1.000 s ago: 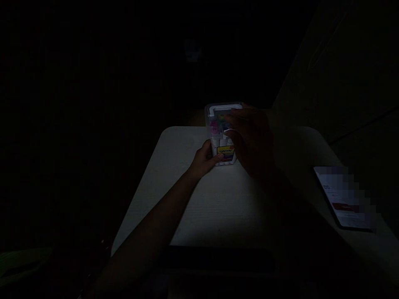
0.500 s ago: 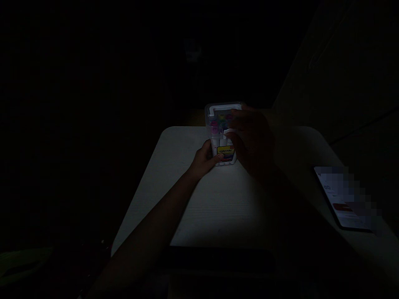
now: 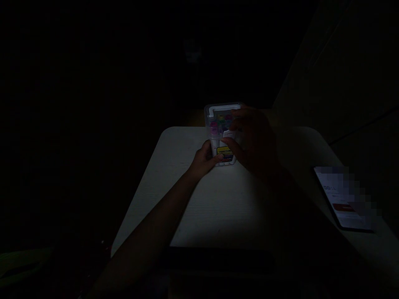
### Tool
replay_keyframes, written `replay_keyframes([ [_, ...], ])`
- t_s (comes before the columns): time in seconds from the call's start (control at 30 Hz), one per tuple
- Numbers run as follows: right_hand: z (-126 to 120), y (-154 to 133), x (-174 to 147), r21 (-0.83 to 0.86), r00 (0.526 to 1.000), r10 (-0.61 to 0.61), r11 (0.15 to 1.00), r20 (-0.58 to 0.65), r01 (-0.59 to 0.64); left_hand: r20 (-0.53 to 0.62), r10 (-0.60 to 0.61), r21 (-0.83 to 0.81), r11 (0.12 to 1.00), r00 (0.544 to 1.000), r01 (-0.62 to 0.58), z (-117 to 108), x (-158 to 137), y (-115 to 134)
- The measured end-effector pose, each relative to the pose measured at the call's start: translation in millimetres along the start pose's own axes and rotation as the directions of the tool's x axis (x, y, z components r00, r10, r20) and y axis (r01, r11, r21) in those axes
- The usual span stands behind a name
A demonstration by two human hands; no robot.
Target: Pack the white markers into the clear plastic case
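Observation:
A clear plastic marker case (image 3: 213,112) stands upright near the far edge of the table. Coloured marker tops show through its lid, and a yellow and dark label is on its front. My left hand (image 3: 205,161) is wrapped round the lower left side, its thumb across the label. On the right, my right hand (image 3: 254,139) grips the upper part, fingers on the lid and thumb just under the white front latch (image 3: 228,134). A white handle (image 3: 225,108) lies along the lid's top. Part of the case's right side is hidden by my right hand.
The pale table (image 3: 212,199) is dimly lit, with shadow over its right half. A phone (image 3: 341,205) with a lit screen lies near the right edge. A dark cable (image 3: 364,128) runs beyond the table at the right. The surroundings are almost black.
My right thumb has moved slightly left and down by the latch, and more of the latch shows. My left hand and the case have hardly moved.

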State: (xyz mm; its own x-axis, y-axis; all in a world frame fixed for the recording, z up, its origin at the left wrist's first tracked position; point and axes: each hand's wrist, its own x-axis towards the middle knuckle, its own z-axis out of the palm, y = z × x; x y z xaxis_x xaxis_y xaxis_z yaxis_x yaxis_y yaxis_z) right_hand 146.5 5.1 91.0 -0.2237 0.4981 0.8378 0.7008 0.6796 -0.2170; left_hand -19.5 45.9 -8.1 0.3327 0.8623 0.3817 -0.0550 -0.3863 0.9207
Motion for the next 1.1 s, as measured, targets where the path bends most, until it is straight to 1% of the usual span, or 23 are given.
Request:
replay_keyframes([
  [0.1, -1, -1, 1, -0.029, 1.0, -0.021, 0.999, -0.008, 0.021, 0.0, -0.004, 0.006, 1.0, 1.0, 0.004, -1, 0, -2],
  [0.3, -1, -1, 2, -0.055, 0.993, -0.109, 0.993, -0.046, 0.107, 0.006, 0.001, 0.0, 1.0, 1.0, -0.001, -1, -1, -2],
  [0.5, 0, 1, 1, 0.01, 0.992, -0.095, 0.995, -0.078, 0.096, 0.017, 0.01, -0.032, 0.999, 1.0, -0.009, -1, 0, 0],
  [0.57, -1, 2, 2, 0.025, 0.995, -0.078, 0.997, -0.062, 0.08, 0.027, 0.007, -0.041, 0.999, 1.0, -0.006, -1, 0, 0],
  [0.63, -3, 2, 3, 0.018, 0.998, -0.062, 0.998, -0.017, 0.062, 0.025, 0.007, -0.028, 1.0, 1.0, -0.006, -2, 0, -1],
  [0.7, -6, 1, 4, 0.017, 0.998, -0.069, 0.997, 0.013, 0.069, 0.022, 0.01, -0.001, 1.0, 1.0, -0.01, -3, 0, -3],
  [0.77, -7, 1, 3, 0.044, 0.998, -0.059, 0.997, -0.02, 0.06, 0.029, 0.017, 0.026, 0.999, 0.999, -0.018, -4, 0, -4],
  [0.8, -7, 3, 1, 0.064, 0.997, -0.043, 0.997, -0.061, 0.047, 0.036, 0.019, 0.037, 0.999, 0.999, -0.021, -4, 1, -5],
  [0.83, -6, 7, -1, 0.081, 0.994, -0.002, 0.997, -0.108, 0.011, 0.041, 0.021, 0.045, 0.999, 0.999, -0.023, -4, 1, -6],
  [0.9, 0, 21, -9, 0.079, 0.977, 0.063, 0.996, -0.206, -0.048, 0.045, 0.017, 0.06, 0.998, 0.999, -0.02, -4, 1, -5],
  [0.93, 5, 31, -14, 0.043, 0.961, 0.143, 0.99, -0.235, -0.137, 0.044, 0.015, 0.065, 0.998, 0.999, -0.017, -4, 1, -5],
  [0.97, 10, 42, -20, -0.025, 0.952, 0.198, 0.977, -0.232, -0.21, 0.043, 0.011, 0.069, 0.997, 0.999, -0.014, -4, 0, -4],
  [1.0, 16, 54, -27, -0.058, 0.948, 0.222, 0.969, -0.228, -0.241, 0.036, 0.009, 0.074, 0.997, 0.999, -0.011, -4, 0, -4],
  [1.03, 23, 66, -35, -0.101, 0.952, 0.248, 0.958, -0.179, -0.269, 0.028, 0.006, 0.075, 0.997, 1.0, -0.008, -5, 0, -3],
  [1.07, 29, 76, -42, -0.253, 0.953, 0.3, 0.919, -0.042, -0.301, 0.019, 0.004, 0.076, 0.997, 1.0, -0.005, -5, -1, -2],
  [1.1, 35, 85, -50, -0.295, 0.944, 0.327, 0.906, 0.035, -0.303, 0.012, 0.003, 0.078, 0.997, 1.0, -0.004, -5, -1, -2],
])
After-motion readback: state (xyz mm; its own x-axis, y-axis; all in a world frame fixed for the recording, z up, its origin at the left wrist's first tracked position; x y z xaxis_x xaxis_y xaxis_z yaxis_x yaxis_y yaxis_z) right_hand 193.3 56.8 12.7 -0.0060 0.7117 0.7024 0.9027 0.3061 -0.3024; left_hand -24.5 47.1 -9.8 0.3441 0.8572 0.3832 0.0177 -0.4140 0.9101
